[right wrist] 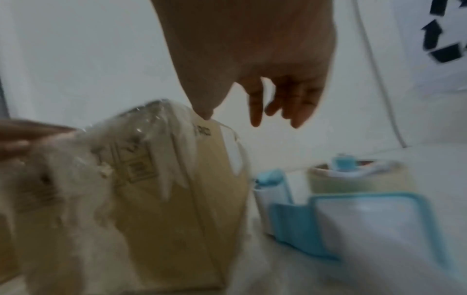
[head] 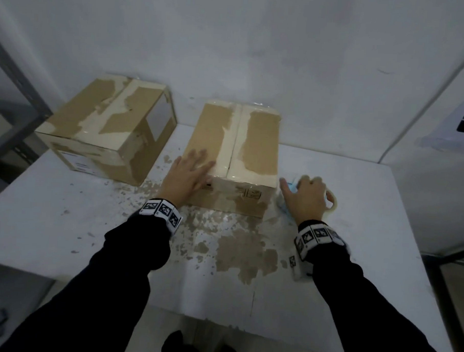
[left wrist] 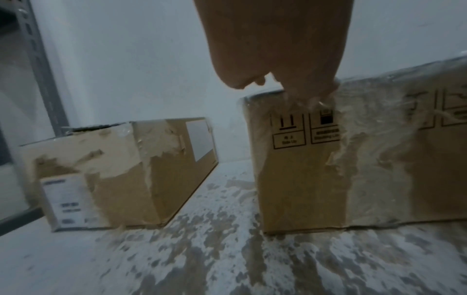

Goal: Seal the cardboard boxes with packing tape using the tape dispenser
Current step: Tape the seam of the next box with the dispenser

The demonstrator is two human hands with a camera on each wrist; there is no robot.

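Two taped cardboard boxes stand on a white table (head: 63, 235). My left hand (head: 188, 174) lies flat, fingers straight, on the near left corner of the middle box (head: 256, 139); the left wrist view shows the left hand (left wrist: 278, 49) touching that box's (left wrist: 353, 169) top edge. A blue and white tape dispenser (head: 290, 185) with its tape roll (head: 333, 200) sits on the table just right of this box. My right hand (head: 307, 197) hovers over it. In the right wrist view the right hand's fingers (right wrist: 290, 95) hang loosely curled above the dispenser (right wrist: 366, 219), holding nothing.
The second box (head: 108, 125) sits at the back left, a gap apart from the middle one, also seen as the second box (left wrist: 121, 175). A white wall stands close behind both. A grey metal shelf frame (head: 19, 92) is left of the table. The table's near edge runs below my forearms.
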